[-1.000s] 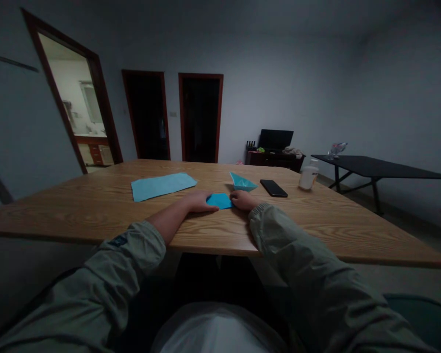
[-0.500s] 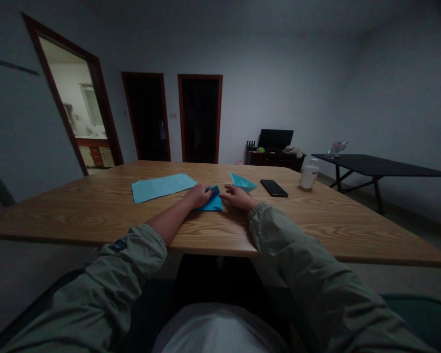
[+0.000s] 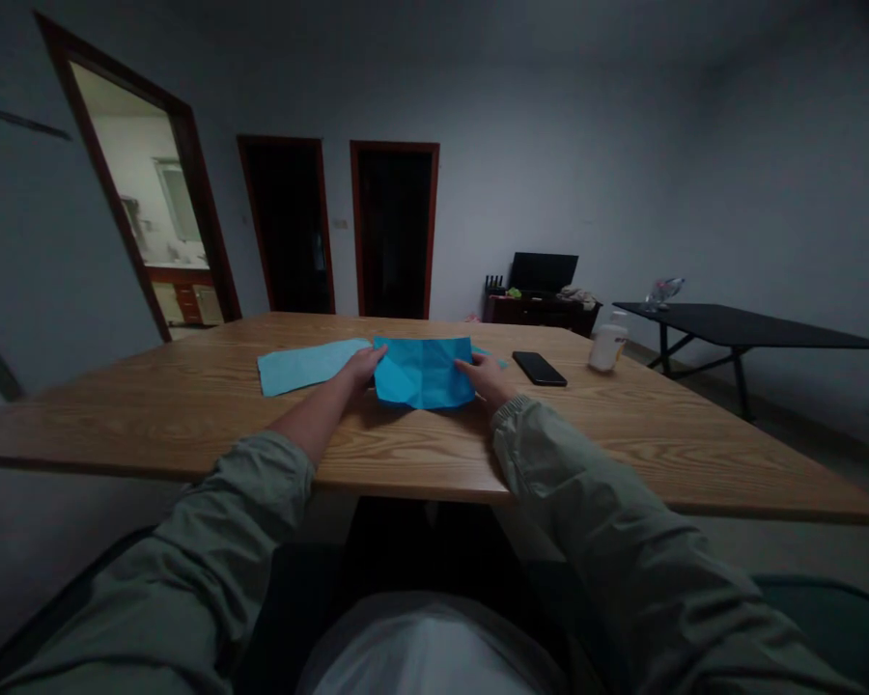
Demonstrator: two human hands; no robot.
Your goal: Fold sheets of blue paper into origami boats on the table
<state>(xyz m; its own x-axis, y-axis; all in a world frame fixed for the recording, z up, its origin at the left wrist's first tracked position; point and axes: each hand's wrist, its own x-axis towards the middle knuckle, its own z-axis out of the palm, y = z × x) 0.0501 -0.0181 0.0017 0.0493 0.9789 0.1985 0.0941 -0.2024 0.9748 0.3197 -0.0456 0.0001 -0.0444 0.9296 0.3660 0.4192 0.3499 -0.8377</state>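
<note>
Between my hands a bright blue sheet of paper [image 3: 424, 375] is spread wide, with crease lines across it and a fold down its middle. My left hand [image 3: 366, 367] pinches its left edge, thumb on the near face. At the opposite edge my right hand [image 3: 484, 375] grips it the same way. The sheet is tilted up from the table. Behind my right hand, a folded light blue paper piece [image 3: 498, 359] is mostly hidden. To the left lies a flat light blue sheet [image 3: 308, 367], close to my left hand.
The wooden table [image 3: 210, 415] spreads out around my hands. A black phone [image 3: 540, 369] lies to the right, with a white bottle [image 3: 608, 346] beyond it. Farther off stand a black table [image 3: 739, 323] and a cabinet with a dark screen [image 3: 543, 273].
The blue paper was folded small under my left hand; now it is opened out flat between both hands. My hands have moved apart, and my right hand has taken hold of its edge.
</note>
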